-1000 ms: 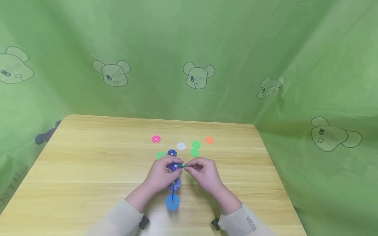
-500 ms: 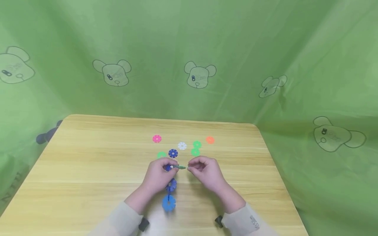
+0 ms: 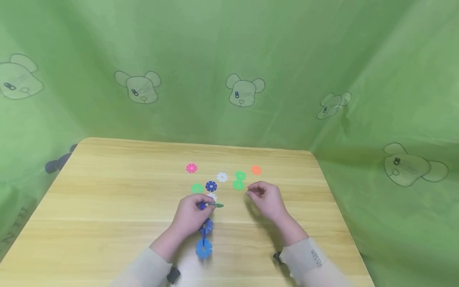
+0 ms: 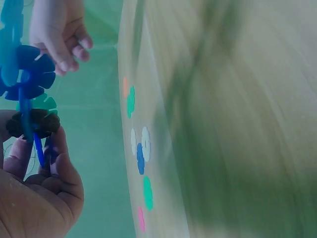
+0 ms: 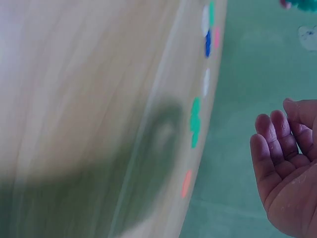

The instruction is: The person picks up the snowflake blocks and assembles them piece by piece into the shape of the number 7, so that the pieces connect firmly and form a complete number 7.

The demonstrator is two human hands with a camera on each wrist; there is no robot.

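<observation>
My left hand [image 3: 191,213] pinches a chain of slotted snowflake discs above the table. Nearest me in that chain is a light blue disc [image 3: 204,248], with a darker blue disc [image 3: 206,226] beyond it. A green disc [image 3: 218,205] sticks out edge-on to the right of the left fingertips. In the left wrist view, a dark disc [image 4: 42,123] sits at the fingers, which hide part of the joints. My right hand [image 3: 269,199] holds nothing, its fingers loosely bent, just right of two green discs [image 3: 238,185] on the table.
Loose discs lie on the wooden table [image 3: 125,199]: pink [image 3: 191,168], orange [image 3: 256,170], dark blue [image 3: 211,186], a green one [image 3: 197,188], a white one [image 3: 222,177] and another white disc [image 3: 212,197] partly behind the left hand. A green curtain [image 3: 193,48] surrounds the table.
My right hand has let go of the green disc and moved away to the right and forward. The left hand keeps hold of the chain, which has shifted slightly left.
</observation>
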